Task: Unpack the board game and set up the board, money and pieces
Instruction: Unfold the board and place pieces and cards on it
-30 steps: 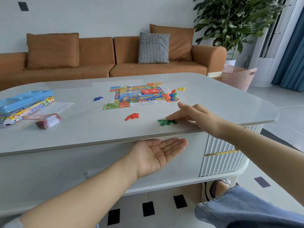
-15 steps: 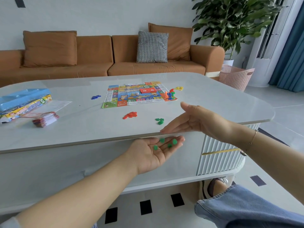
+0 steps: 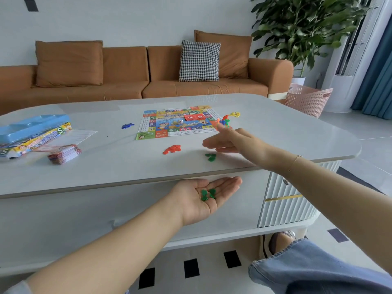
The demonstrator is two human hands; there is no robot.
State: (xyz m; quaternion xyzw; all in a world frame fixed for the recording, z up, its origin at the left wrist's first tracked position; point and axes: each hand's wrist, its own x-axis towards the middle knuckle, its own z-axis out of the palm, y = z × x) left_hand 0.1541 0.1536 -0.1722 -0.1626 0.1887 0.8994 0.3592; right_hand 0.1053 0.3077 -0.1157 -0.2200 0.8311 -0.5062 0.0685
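Board game's colourful square paper board [image 3: 177, 122] lies flat mid-table on the pale grey tabletop [image 3: 106, 166], red card deck [image 3: 195, 117] and white die [image 3: 181, 121] on it, cluster of upright plastic pawns [image 3: 224, 122] at its right edge. Small plastic token piles: blue [image 3: 127, 125] left of board, yellow [image 3: 235, 114] right, red [image 3: 172, 149] in front, few green ones [image 3: 210, 157] near table edge. Left hand [image 3: 203, 198] palm-up below table edge, fingers straight, green tokens in palm [image 3: 207, 194]. Right hand [image 3: 235, 143] above table just beside the green tokens, fingers extended, holding nothing visible. Stack of paper money [image 3: 64, 154] and blue-and-yellow game box [image 3: 34, 132] far left.
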